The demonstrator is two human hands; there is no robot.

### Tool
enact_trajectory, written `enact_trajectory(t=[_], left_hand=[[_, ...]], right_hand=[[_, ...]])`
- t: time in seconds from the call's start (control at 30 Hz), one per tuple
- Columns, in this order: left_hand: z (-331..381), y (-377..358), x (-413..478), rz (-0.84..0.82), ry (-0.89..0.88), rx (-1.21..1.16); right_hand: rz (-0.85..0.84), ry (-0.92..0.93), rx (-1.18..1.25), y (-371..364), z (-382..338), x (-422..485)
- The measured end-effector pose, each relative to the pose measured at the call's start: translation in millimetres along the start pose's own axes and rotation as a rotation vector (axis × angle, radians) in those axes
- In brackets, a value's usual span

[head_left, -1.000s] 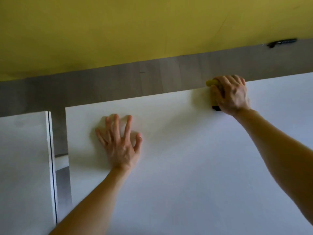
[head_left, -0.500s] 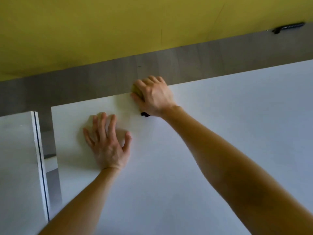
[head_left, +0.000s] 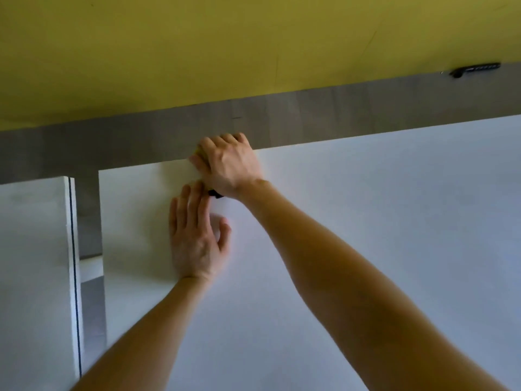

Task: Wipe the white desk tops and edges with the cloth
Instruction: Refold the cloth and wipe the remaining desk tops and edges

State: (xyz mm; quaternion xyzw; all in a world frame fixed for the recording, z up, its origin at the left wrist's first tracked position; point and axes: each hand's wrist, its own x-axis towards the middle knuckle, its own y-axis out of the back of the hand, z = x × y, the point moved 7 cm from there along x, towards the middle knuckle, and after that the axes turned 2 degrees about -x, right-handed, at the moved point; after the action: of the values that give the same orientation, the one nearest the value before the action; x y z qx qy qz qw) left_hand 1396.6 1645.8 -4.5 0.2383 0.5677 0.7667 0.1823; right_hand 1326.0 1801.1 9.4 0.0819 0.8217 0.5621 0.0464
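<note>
A large white desk top [head_left: 366, 221] fills most of the view. My right hand [head_left: 228, 165] is at its far edge with the fingers curled over the edge, gripping a yellow cloth [head_left: 198, 150] of which only a sliver shows at the knuckles; a small black piece sticks out under the wrist. My left hand [head_left: 196, 238] lies flat on the desk top with straight fingers, just below the right hand, its fingertips close to the right wrist.
A second white desk top [head_left: 31, 263] lies at the left, separated by a narrow gap showing grey floor [head_left: 90, 215]. Beyond the desk runs a strip of grey floor and a yellow wall [head_left: 225, 46]. A black object [head_left: 473, 72] lies at the wall's foot, far right.
My right hand has slid left along the far edge with the cloth, from right of centre to near the left hand. The left hand stayed flat on the desk.
</note>
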Motion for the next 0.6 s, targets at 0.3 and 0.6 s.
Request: enact_trajectory(t=[0.3,0.6], left_hand=[[1.1,2.5,0.8,-0.002,-0.027,-0.029],[2.5,-0.9,0.7,0.006,-0.063,-0.014]], right_hand=[[0.164,-0.240,-0.076,83.8,215.3,-103.3],[0.127,-0.279,-0.126,46.3,140.6,-69.1]])
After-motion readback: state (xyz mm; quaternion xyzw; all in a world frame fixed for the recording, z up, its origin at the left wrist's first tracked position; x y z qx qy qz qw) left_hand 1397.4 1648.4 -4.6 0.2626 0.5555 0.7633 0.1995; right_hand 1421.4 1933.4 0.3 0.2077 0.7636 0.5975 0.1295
